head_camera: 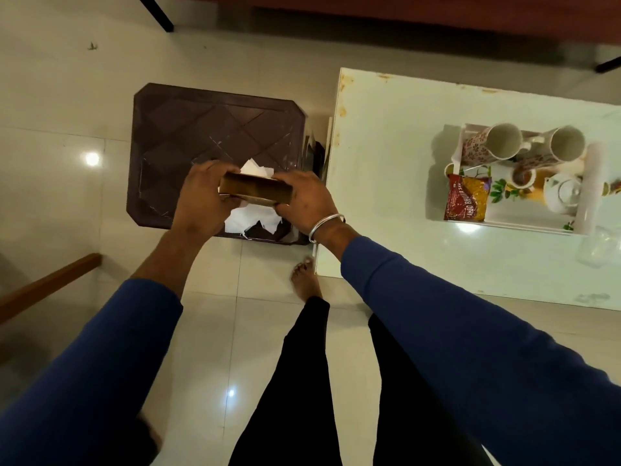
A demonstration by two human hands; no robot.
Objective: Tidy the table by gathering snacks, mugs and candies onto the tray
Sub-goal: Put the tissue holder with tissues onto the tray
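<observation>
My left hand [201,193] and my right hand [307,200] both grip a golden-brown box [255,191], one at each end, above a dark brown stool [188,129] left of the table. White tissue papers [250,216] lie on the stool under the box. On the white table [386,196] stands a white tray [524,223] with two floral mugs [494,144] [557,146] lying on their sides, a red and yellow snack packet [465,200], a small cup [522,176] and a white teapot [563,193].
A clear plastic container [598,247] sits on the table near the tray's right end. A wooden rail [47,284] slants at the left. My bare foot [305,280] stands on the tiled floor between stool and table. Dark furniture legs [158,13] show at the top.
</observation>
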